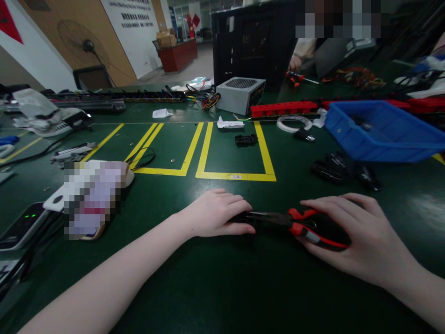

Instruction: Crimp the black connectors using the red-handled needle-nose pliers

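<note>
My right hand (368, 236) is wrapped around the red and black handles of long-nosed pliers (299, 225), which lie nearly level just above the green table. Their jaws point left and reach a small black part (240, 217) pinched between the thumb and fingers of my left hand (217, 214). Most of that part is covered by my fingers, so its kind cannot be made out. Several similar-looking black pieces (335, 169) lie beyond my right hand, and another black piece (246, 139) rests inside a yellow-taped rectangle.
A blue bin (385, 134) stands at the right. Farther back are a grey power supply (239, 95), a red strip (283, 109) and a black computer case (252, 46). To the left lie a phone (99, 199), a black device (22, 225) and cables. Another person's hand (295, 62) shows across the table.
</note>
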`<state>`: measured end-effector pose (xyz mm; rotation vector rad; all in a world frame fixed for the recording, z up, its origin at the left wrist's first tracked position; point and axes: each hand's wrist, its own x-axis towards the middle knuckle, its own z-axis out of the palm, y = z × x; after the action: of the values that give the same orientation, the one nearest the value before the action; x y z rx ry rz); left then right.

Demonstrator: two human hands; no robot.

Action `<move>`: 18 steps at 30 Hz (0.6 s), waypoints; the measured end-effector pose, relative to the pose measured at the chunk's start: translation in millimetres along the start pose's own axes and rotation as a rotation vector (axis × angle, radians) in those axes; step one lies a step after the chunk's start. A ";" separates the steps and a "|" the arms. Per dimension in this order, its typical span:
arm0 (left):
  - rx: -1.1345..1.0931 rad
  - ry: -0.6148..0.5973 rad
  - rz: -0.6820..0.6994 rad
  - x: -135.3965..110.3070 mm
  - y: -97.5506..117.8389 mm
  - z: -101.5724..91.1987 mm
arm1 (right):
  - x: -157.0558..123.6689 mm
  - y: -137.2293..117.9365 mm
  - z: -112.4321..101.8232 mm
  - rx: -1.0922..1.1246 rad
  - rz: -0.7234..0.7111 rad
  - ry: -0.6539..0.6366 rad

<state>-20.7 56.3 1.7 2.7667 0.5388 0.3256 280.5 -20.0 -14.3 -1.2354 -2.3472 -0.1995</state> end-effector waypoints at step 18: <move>-0.046 0.050 -0.018 -1.4 -1.1 -0.5 | 1.4 -3.7 -4.0 -0.086 -0.003 0.093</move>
<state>-22.4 56.8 1.6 2.7146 0.5610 0.3992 278.2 -22.4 -9.7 -1.2359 -2.2817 -0.3539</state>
